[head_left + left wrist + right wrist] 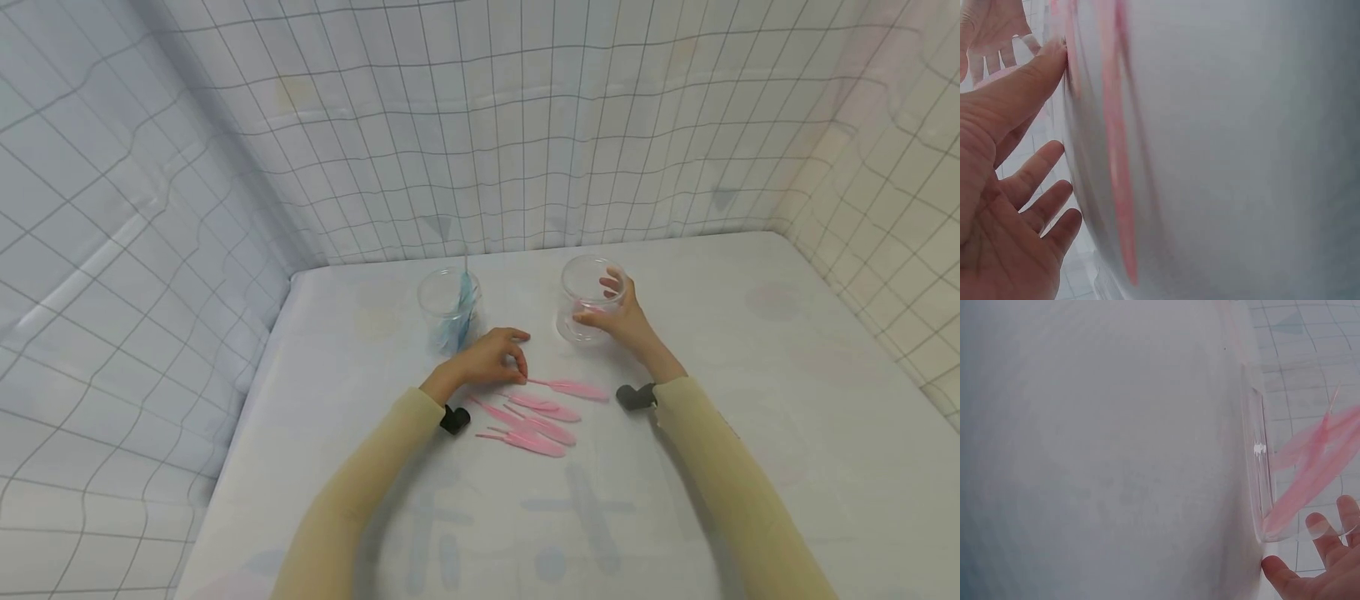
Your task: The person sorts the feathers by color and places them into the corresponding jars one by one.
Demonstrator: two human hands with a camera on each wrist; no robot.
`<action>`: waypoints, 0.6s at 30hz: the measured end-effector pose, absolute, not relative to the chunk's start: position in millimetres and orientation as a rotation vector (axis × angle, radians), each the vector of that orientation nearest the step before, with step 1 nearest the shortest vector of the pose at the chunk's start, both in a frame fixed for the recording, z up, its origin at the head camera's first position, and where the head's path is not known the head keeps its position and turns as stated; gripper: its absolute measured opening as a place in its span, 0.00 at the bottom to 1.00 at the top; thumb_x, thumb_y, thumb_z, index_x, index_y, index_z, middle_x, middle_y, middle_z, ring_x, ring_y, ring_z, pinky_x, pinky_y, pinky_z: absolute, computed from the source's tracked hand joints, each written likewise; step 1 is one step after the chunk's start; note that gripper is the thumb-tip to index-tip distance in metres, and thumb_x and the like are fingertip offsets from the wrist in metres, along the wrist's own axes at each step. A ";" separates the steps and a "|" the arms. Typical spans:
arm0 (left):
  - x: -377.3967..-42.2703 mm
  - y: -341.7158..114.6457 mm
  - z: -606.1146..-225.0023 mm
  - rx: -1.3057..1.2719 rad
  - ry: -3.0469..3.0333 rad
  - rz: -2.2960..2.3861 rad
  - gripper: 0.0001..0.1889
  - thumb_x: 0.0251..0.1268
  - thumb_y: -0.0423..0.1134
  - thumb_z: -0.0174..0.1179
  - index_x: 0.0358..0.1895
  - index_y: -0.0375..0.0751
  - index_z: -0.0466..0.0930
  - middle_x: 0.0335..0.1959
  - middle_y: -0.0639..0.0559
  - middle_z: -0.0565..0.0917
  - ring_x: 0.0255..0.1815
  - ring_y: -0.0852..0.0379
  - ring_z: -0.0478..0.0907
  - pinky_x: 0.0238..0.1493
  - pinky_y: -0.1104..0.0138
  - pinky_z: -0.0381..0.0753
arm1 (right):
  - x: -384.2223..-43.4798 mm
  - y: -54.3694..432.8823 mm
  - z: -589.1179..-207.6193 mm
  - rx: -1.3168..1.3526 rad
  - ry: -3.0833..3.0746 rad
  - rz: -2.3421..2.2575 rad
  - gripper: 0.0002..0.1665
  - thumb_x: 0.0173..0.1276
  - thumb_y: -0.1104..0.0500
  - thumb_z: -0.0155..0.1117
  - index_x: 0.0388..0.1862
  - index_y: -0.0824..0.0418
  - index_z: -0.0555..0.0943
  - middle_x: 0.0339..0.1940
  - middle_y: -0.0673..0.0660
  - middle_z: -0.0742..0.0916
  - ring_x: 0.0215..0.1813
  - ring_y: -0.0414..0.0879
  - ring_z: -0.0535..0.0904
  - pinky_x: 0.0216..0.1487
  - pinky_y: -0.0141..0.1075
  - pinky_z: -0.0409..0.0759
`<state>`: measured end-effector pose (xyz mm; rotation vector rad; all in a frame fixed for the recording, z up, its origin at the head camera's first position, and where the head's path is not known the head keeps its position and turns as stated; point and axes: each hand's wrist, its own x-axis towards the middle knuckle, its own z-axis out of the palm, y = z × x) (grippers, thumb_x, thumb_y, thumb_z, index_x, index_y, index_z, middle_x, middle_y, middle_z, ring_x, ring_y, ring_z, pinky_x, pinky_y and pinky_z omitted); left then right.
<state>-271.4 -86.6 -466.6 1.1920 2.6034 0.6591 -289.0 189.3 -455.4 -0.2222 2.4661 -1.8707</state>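
My left hand (491,357) pinches the quill of a pink feather (577,389) lying at the top of a loose group on the table. In the left wrist view, the thumb and forefinger of the left hand (1016,150) meet beside a pink strip, the other fingers spread. Fingers and thumb of my right hand (626,321) curl round a clear plastic jar (577,329), which stands upright. Pink feathers (1316,462) show through its wall in the right wrist view, where the right hand (1322,575) is partly cut off.
Several more pink feathers (536,442) lie below the left hand. A second clear jar (442,300), holding blue feathers (456,329), stands behind that hand. White cloth with a grid pattern (480,125) hangs behind and beside the white table (750,375).
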 end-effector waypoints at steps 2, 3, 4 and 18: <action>-271.0 -86.6 -467.3 1.189 2.608 0.636 0.04 0.57 0.42 0.69 0.30 0.47 0.86 0.65 0.40 0.68 0.67 0.43 0.61 0.67 0.55 0.56 | -283.1 187.4 -447.6 -0.230 2.469 -1.866 0.60 0.53 0.58 0.76 0.74 0.59 0.45 0.72 0.63 0.60 0.71 0.60 0.52 0.66 0.55 0.56; -270.8 -86.5 -467.6 1.186 2.612 0.619 0.04 0.58 0.42 0.68 0.30 0.47 0.85 0.66 0.40 0.67 0.67 0.42 0.60 0.67 0.54 0.56 | -280.3 186.6 -444.0 -0.235 2.473 -1.859 0.60 0.53 0.58 0.76 0.74 0.60 0.45 0.72 0.64 0.59 0.71 0.61 0.52 0.66 0.55 0.56; -270.3 -86.1 -467.7 1.183 2.617 0.597 0.04 0.59 0.42 0.67 0.30 0.48 0.85 0.66 0.41 0.67 0.68 0.42 0.59 0.67 0.54 0.56 | -278.3 186.1 -441.8 -0.238 2.475 -1.857 0.60 0.54 0.58 0.76 0.74 0.60 0.45 0.72 0.64 0.59 0.71 0.61 0.52 0.66 0.55 0.56; -263.1 -83.5 -459.7 1.256 2.673 0.390 0.05 0.68 0.40 0.58 0.35 0.44 0.81 0.67 0.40 0.64 0.71 0.41 0.52 0.69 0.52 0.51 | -294.5 189.9 -461.9 -0.195 2.468 -1.854 0.62 0.52 0.56 0.77 0.75 0.57 0.45 0.72 0.61 0.60 0.72 0.58 0.53 0.67 0.54 0.56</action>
